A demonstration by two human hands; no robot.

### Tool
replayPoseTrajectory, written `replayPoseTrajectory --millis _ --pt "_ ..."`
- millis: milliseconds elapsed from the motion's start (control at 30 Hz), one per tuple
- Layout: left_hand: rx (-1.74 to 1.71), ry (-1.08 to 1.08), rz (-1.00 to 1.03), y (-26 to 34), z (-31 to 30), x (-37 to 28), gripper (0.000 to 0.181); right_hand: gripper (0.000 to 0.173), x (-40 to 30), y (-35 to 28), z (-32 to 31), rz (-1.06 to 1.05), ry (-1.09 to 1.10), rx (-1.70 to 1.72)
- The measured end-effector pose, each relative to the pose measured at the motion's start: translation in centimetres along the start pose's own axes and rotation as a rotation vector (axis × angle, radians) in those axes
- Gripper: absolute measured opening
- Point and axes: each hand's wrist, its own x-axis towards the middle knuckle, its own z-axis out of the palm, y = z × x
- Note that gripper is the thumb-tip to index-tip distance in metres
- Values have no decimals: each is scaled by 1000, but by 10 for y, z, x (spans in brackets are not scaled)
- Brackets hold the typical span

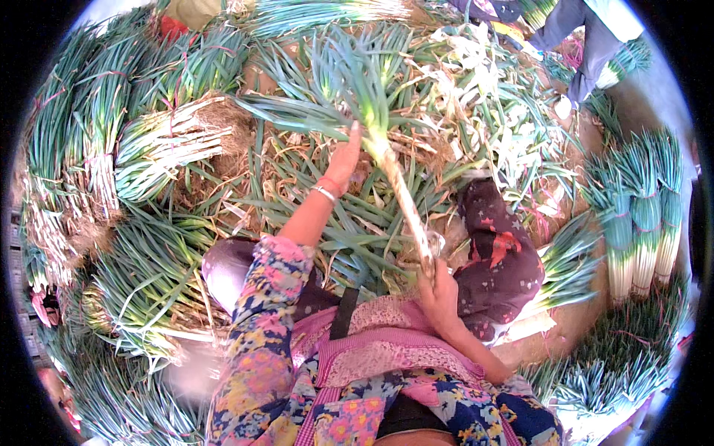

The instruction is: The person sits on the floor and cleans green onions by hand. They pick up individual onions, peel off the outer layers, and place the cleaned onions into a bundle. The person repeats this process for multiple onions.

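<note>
A long green onion stalk [407,200] slants from the centre of the view down to my right hand [438,290], which is closed around its pale lower end. Its green leaves fan out at the upper end. My left hand [347,156] is just left of the point where the leaves meet the pale shaft, index finger extended; whether it grips a leaf there is unclear. Loose green onions [329,83] lie beyond the hands. Stripped leaves [357,195] cover the ground under the stalk, between my bent knees.
Tied green onion bundles [173,139] are piled at the left, with loose ones [162,267] nearer. Upright bundles [647,223] stand at the right. A heap of pale peelings [474,72] lies at the upper right, near another person's legs [585,50].
</note>
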Motion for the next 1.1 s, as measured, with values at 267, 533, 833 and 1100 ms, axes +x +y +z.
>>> replayPoseTrajectory --millis 267,533,833,1100 --pt "497 -293 305 -49 69 -102 29 41 46 62 19 2 -149 -351" --pt "591 -1076 -280 38 -2 -168 45 30 96 9 3 -183 -238 326" --pt "-854 -5 223 67 -84 1 55 15 34 -79 -24 -418 -307 44" --pt "-767 254 514 119 -159 0 25 45 -87 71 -48 -37 -492 -378"
